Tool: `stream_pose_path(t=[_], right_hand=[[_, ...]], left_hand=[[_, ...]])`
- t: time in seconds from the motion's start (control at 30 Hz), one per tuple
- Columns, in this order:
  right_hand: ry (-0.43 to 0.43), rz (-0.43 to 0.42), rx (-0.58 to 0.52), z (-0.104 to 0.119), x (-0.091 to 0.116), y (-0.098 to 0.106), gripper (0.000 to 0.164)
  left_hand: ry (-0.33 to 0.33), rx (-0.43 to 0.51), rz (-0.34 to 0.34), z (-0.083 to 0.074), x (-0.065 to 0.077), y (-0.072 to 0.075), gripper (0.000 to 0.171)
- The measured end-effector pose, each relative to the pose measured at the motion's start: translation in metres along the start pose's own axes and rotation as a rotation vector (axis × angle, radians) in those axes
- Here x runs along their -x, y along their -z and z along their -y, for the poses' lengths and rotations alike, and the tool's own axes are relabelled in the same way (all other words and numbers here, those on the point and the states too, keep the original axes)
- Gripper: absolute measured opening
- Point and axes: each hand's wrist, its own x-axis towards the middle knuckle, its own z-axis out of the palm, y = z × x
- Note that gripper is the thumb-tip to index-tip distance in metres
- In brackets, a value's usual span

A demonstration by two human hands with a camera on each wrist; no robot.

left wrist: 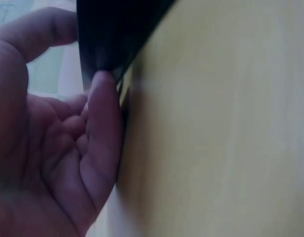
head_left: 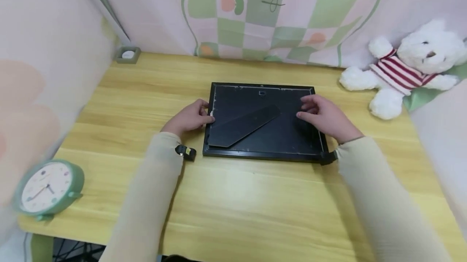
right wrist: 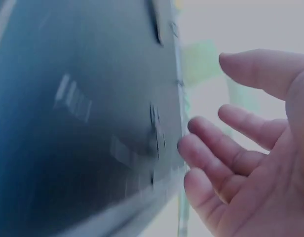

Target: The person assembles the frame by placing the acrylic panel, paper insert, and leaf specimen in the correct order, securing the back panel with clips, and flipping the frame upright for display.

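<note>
A black picture frame (head_left: 281,134) lies on the table with its back facing up. Its flat easel stand (head_left: 244,126) slants across the backing, and a small hanger (head_left: 262,93) sits near the far edge. My left hand (head_left: 189,117) holds the frame's left edge, thumb on top; the left wrist view shows the thumb (left wrist: 102,123) against the black edge. Over the right part of the frame is my right hand (head_left: 326,118), fingers loosely bent and holding nothing. In the right wrist view its fingers (right wrist: 201,153) are spread apart beside the dark backing (right wrist: 93,123).
A green round clock (head_left: 47,189) stands at the table's front left. At the back left corner is a small grey-green square holder (head_left: 127,54). A white plush bear (head_left: 408,67) in a striped shirt sits at the back right. A checked curtain (head_left: 262,18) hangs behind the table.
</note>
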Motion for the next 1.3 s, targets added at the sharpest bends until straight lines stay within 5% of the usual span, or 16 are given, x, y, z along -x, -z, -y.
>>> stream_pose_path(t=[0.13, 0.4, 0.6, 1.3], right_hand=[[0.025, 0.075, -0.004, 0.017, -0.028, -0.014, 0.062], [-0.016, 0.085, 0.136, 0.023, -0.064, -0.021, 0.068], [-0.025, 0.086, 0.189, 0.023, -0.069, -0.026, 0.065], [-0.107, 0.112, 0.193, 0.027, -0.087, -0.025, 0.041]], left_hand=[[0.044, -0.003, -0.019, -0.001, 0.000, 0.000, 0.065], [0.058, 0.012, -0.026, -0.003, -0.002, 0.003, 0.067], [0.001, 0.039, -0.088, 0.008, 0.000, -0.001, 0.063], [0.002, 0.034, -0.073, 0.013, -0.006, -0.001, 0.065]])
